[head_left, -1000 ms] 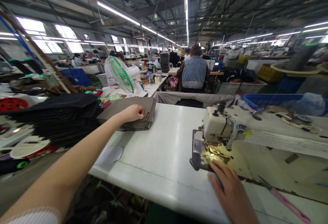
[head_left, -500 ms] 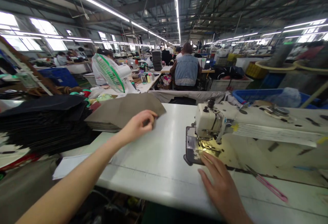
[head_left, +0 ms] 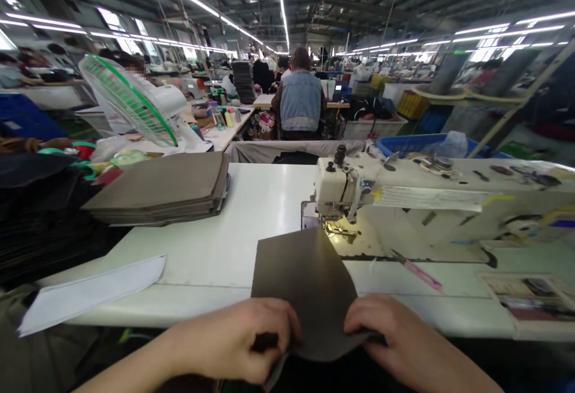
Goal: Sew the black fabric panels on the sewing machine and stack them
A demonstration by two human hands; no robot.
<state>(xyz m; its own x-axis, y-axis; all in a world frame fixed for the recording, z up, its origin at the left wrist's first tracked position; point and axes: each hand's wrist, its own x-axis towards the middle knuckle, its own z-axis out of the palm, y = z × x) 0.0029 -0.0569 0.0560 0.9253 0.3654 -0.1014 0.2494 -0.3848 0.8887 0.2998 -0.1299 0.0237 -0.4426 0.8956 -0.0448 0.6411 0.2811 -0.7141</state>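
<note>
A dark grey-brown fabric panel [head_left: 300, 273] lies over the front edge of the white table, its far corner near the sewing machine's needle area. My left hand [head_left: 251, 333] pinches the panel's near edge on the left. On the right, my right hand [head_left: 386, 327] is closed on the same edge, which bows between the two hands. Just beyond the panel stands the sewing machine [head_left: 341, 189], its lamp lighting the presser foot. A stack of similar grey-brown panels [head_left: 162, 183] sits on the table to the left.
Pink-handled thread snips [head_left: 420, 272] lie right of the panel. A white sheet [head_left: 94, 291] rests at the table's left front. Dark panels [head_left: 36, 201] are piled at far left. Behind are a green-rimmed fan [head_left: 130, 99], a blue basket [head_left: 404, 144] and a seated person [head_left: 302, 96].
My left hand has come from the stack to the table's front edge with a panel. My right hand has left the machine bed and taken hold of the panel's edge. The view has turned right.
</note>
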